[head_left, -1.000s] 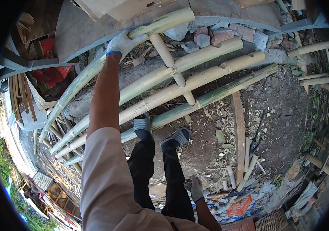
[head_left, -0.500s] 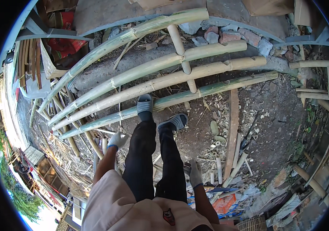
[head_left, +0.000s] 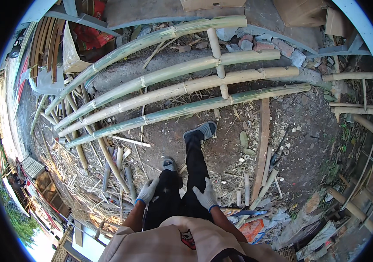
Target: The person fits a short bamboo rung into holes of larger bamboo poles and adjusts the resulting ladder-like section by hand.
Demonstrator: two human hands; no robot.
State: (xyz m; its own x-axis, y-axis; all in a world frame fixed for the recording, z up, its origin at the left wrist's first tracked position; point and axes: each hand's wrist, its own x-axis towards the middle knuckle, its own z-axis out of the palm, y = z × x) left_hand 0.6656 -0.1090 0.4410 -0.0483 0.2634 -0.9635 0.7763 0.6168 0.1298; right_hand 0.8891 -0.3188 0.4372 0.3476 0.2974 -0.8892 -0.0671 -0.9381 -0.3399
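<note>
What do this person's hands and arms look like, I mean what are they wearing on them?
Both the left hand and the right hand wear pale grey knit work gloves with a blue band at the cuff. The forearms are bare below the gloves. Short beige sleeves cover the upper arms, part of a beige top with a small red and black emblem.

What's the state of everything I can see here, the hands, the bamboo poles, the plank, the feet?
Left hand: gloved, empty, resting on the thigh.
Right hand: gloved, empty, resting on the thigh.
Long bamboo poles: lying side by side, propped on a short crosswise pole.
Wooden plank: flat on the dirt.
Right shoe: forward, near the lowest pole.
Left shoe: behind it.
Cut bamboo pieces: scattered on the ground.
</note>
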